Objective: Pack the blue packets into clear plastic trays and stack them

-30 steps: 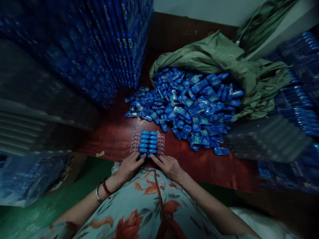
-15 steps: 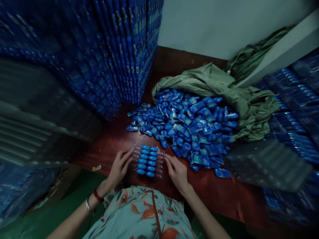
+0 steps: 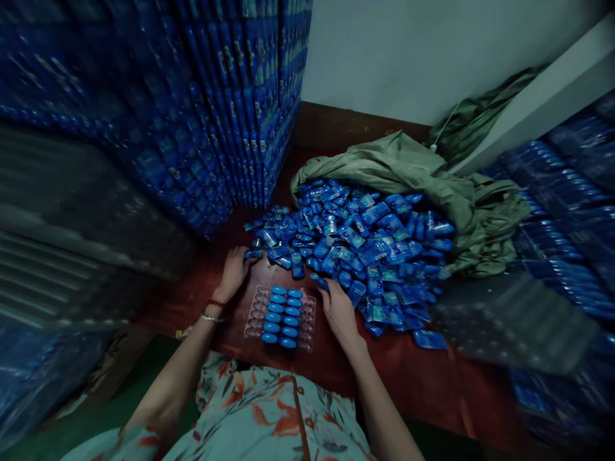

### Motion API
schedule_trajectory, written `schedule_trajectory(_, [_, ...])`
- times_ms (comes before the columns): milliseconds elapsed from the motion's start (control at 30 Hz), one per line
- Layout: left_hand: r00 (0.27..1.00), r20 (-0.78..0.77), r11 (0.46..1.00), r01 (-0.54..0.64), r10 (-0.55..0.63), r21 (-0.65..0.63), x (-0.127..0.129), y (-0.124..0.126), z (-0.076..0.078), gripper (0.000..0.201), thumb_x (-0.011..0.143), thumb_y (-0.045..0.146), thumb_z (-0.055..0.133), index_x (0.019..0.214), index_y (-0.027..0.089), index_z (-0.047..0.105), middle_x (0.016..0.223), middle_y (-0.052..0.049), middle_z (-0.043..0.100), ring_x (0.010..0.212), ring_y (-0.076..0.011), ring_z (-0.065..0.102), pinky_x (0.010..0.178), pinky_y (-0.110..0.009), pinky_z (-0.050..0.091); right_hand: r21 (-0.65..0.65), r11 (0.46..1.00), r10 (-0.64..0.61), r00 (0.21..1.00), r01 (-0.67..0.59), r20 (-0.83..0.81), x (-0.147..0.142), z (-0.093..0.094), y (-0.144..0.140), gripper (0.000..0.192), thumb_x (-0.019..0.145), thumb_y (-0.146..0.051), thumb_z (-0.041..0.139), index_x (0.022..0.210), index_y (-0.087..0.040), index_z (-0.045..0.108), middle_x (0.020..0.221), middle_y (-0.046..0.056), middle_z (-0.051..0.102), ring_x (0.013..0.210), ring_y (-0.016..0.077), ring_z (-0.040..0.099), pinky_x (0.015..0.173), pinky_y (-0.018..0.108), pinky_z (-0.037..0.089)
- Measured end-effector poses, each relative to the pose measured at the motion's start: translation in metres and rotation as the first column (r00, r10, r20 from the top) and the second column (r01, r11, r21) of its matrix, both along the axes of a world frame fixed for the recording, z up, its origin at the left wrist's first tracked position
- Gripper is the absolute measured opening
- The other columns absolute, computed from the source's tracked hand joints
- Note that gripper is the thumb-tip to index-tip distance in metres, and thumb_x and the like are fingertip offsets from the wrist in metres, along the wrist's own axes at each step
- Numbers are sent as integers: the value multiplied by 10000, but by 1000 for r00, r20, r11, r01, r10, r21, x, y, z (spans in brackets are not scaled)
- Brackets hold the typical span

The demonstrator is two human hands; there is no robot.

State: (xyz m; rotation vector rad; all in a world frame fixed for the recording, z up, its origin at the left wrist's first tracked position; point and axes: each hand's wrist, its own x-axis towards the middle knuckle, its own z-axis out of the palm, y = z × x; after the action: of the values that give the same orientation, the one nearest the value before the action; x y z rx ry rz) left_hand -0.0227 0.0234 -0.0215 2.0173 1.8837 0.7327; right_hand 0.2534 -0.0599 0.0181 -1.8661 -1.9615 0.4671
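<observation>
A clear plastic tray [image 3: 257,312] lies on the dark red table [image 3: 423,378] right in front of me, its two middle columns filled with blue capsule-shaped pieces [image 3: 282,315]. Beyond it spreads a big pile of blue packets [image 3: 365,250]. My left hand [image 3: 234,274] reaches past the tray's left corner, fingers curled on a blue packet [image 3: 253,254] at the pile's near left edge. My right hand [image 3: 339,312] is at the tray's right side, its fingertips pinching another blue packet [image 3: 319,281] at the pile's front edge.
A green cloth sack [image 3: 423,179] lies open behind and to the right of the pile. Tall stacks of filled blue trays [image 3: 230,109] rise at the left and more [image 3: 571,211] at the right. Blurred stacks of clear trays [image 3: 514,314] stand near right and left.
Both hands left the tray's sides and moved forward to the pile, each onto a blue packet. The view has tilted up a little; the tray stays put.
</observation>
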Motion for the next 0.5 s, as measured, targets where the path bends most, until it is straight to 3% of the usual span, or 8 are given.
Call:
schedule_trajectory(133, [974,224,1000,23,-23,6,-13,-47,2,290,880,323,450,1103,157,534,1057,-96,604,964,-208,579,888,-361,454,-17,999,25,968,-31,-249,20,5,-31,274,913,-308,392,1124,-175,507,974,87,656,853,202,635,743,321,499])
schedule_trajectory(233, [936,334,993,-90,111,-79,-24,-82,9,368,847,415,496,1121,172,535,1070,-76,620,957,-200,594,878,-338,462,-22,998,56,961,-64,-272,21,9,-41,229,912,-340,427,1053,-199,541,942,61,647,829,187,626,742,295,497])
schedule_trajectory(367, [856,448,953,-151,258,-261,-32,-107,11,442,802,508,518,1045,151,611,1036,-85,650,965,-221,598,889,-357,460,33,984,176,984,-175,-28,13,14,-31,269,935,-261,375,1129,-199,551,988,86,607,895,203,594,748,296,487])
schedule_trajectory(500, [811,546,948,-33,211,-317,-31,-114,5,538,726,495,622,1135,146,604,1102,-100,619,1029,-236,585,918,-371,458,-45,954,294,902,-296,317,6,19,-19,334,891,-121,396,1170,-209,557,942,91,581,874,213,572,651,273,474])
